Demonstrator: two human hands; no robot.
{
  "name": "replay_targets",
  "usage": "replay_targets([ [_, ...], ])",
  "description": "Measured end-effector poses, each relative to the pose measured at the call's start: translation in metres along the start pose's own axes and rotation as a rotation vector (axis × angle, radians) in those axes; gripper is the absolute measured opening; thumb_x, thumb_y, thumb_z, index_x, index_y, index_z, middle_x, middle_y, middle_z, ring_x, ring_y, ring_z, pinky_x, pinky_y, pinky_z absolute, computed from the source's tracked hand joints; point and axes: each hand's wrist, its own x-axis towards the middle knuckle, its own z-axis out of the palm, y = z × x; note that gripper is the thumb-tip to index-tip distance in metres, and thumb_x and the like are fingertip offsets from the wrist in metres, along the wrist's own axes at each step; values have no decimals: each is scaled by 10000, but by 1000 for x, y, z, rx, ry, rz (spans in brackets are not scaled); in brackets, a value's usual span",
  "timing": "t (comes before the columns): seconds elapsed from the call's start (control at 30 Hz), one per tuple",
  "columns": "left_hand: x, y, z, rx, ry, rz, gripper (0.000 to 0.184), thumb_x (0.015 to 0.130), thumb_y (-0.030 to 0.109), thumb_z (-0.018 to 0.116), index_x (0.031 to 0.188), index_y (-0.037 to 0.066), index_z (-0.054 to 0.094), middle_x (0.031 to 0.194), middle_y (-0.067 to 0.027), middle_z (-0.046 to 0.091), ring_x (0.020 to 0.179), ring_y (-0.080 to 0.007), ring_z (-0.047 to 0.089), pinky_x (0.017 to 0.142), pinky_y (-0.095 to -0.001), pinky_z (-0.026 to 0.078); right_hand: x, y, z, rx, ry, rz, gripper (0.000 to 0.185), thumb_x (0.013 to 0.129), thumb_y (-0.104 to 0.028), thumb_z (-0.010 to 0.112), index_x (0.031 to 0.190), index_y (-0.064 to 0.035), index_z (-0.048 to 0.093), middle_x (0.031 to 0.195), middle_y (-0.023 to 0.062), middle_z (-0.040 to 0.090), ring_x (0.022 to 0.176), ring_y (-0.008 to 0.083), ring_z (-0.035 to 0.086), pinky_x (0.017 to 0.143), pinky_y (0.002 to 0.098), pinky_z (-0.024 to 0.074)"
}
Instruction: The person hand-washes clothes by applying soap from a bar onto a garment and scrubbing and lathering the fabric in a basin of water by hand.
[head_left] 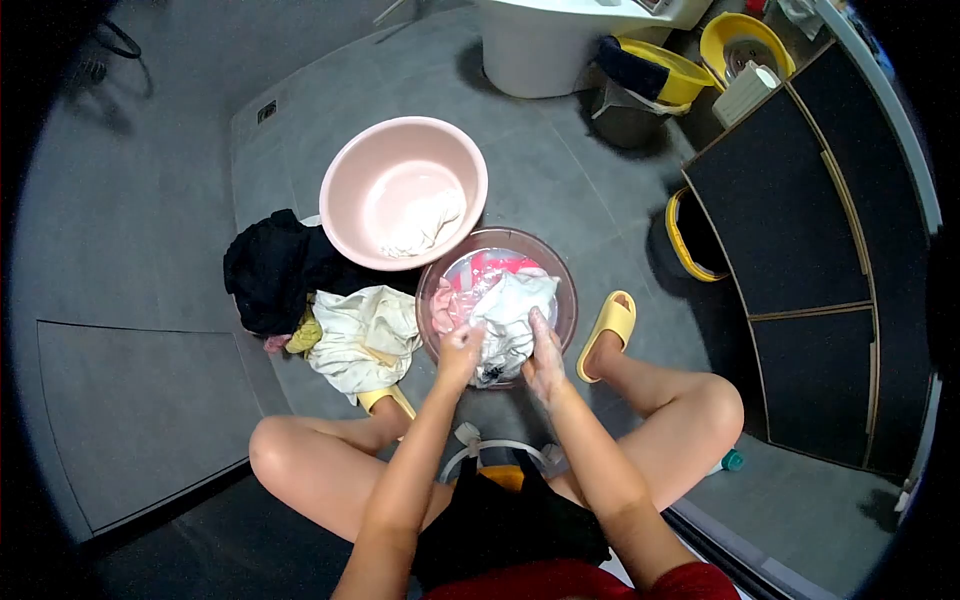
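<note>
A wet white garment (515,312) with a dark patch at its lower end is bunched between my two hands, over a brownish see-through basin (568,285). My left hand (461,352) is closed on the garment's left side. Along its right edge, my right hand (545,362) grips the cloth with soapy-looking fingers. Pink clothing (446,305) lies in the basin beside the garment, partly hidden by it. Just behind stands a larger pale pink basin (345,190), with a small white cloth (430,222) on its bottom.
Left of the basins, dark clothes (270,265) and a cream-white garment (365,335) are heaped on the grey tiled floor (545,180). A yellow-rimmed bin (695,240) stands by the dark cabinet (780,200). Yellow slippers (615,318) are on my feet.
</note>
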Motion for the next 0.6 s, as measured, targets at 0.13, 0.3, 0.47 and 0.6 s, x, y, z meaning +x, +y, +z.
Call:
replay_targets([
  [0.13,-3,5,13,-12,280,307,199,852,156,469,891,-26,538,768,-46,538,734,-117,467,690,-254,392,-4,1,-3,38,138,-8,464,790,-284,574,1148,-18,447,1093,82,518,988,208,509,828,325,423],
  [0.3,-15,13,35,1,346,281,215,868,165,390,949,-5,495,821,-135,556,761,-208,527,697,-323,413,-4,11,-2,189,23,201,472,821,-365,484,1109,8,465,1101,134,521,958,255,532,845,393,419],
  [0.47,-53,14,70,514,142,641,148,769,246,563,740,101,570,606,-132,567,525,-323,551,503,-393,436,16,18,-19,232,-253,594,529,828,-473,371,1051,-16,515,958,144,583,863,274,570,793,410,449],
  [0.6,-14,-15,41,569,349,708,283,764,234,602,554,51,550,489,-141,495,416,-242,485,413,-349,356,2,61,-31,-9,90,83,315,804,-205,523,1080,-55,501,930,77,581,814,223,580,718,359,479],
])
